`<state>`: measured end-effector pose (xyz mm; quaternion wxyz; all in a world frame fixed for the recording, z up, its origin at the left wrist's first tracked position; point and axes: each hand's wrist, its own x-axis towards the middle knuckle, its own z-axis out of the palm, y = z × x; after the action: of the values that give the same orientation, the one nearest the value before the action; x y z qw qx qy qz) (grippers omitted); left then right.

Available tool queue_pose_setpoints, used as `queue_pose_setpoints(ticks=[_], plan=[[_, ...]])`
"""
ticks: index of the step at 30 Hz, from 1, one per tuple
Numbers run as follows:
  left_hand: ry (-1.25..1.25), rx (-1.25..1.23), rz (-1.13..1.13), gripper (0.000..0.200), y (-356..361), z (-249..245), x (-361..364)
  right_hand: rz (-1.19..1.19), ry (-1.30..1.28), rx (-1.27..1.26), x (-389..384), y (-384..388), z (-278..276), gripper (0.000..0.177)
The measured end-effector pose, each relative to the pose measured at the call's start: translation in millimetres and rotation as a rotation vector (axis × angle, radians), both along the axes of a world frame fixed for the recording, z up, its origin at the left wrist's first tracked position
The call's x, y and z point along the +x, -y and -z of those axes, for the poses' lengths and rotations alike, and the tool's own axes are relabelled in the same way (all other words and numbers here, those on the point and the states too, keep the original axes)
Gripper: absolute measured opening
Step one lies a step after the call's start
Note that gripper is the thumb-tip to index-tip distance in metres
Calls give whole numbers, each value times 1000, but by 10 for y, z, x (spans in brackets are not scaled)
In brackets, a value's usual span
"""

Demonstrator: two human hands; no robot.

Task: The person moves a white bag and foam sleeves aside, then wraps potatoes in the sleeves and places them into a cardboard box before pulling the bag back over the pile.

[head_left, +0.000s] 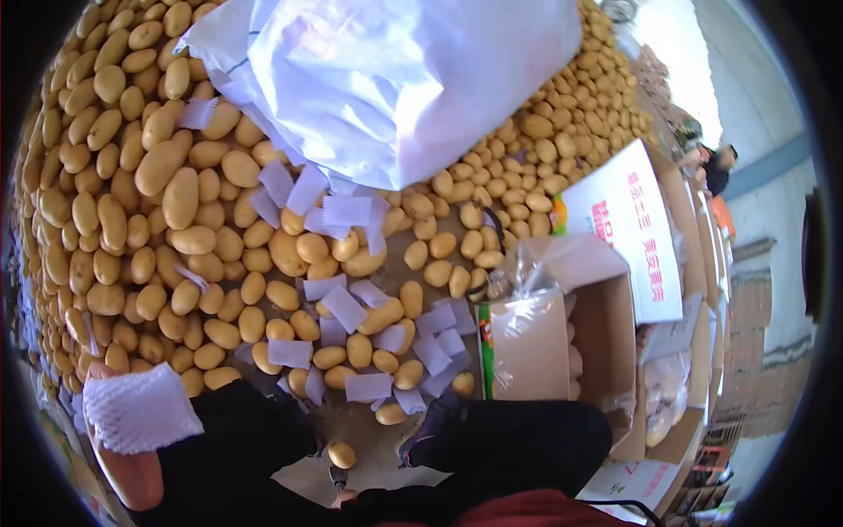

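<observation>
At the lower left, our left hand (114, 452) lies under a white foam mesh sleeve (140, 408). The sleeve covers the fingers, so we cannot tell whether they are spread or pinching it. It seems to rest on top of the hand, just beside the heap of yellow oval fruits (180, 198). An open brown cardboard box (606, 338) stands well apart, to the right.

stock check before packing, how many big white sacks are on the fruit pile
1. The sack lies on the fruit at the far side of the pile, top centre of the view. Others may be hidden past the frame's edge.
</observation>
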<state>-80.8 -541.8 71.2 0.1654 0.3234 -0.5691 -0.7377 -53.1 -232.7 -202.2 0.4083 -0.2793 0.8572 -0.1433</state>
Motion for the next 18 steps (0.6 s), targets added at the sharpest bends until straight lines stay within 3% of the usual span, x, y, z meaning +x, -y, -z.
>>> queue_pose_setpoints(ticks=[2, 4, 10, 12, 14, 15, 16, 18], plan=[[6, -57, 38, 42, 72, -183, -44, -159, 181, -28, 543, 187, -51, 35], [-89, 68, 203, 42, 161, -179, -121, -253, 271, -49, 900, 296, -143, 33], [-374, 170, 334, 32, 75, 26, -174, -245, 190, 74, 977, 359, -117, 30], [-451, 156, 164, 29, -225, -149, -107, -165, 120, 136, 785, 371, -219, 30], [-461, -45, 311, 20, -274, -281, -16, 30, 20, 126, 492, 362, -325, 30], [-422, -62, 239, 17, -417, -408, 9, 194, -21, 21, 345, 334, -285, 30], [-449, -116, 358, 17, -325, -321, 3, 346, -64, -102, 198, 306, -241, 30], [-397, -118, 395, 17, -285, -325, 40, 544, 240, -205, -137, 164, -321, 34]])
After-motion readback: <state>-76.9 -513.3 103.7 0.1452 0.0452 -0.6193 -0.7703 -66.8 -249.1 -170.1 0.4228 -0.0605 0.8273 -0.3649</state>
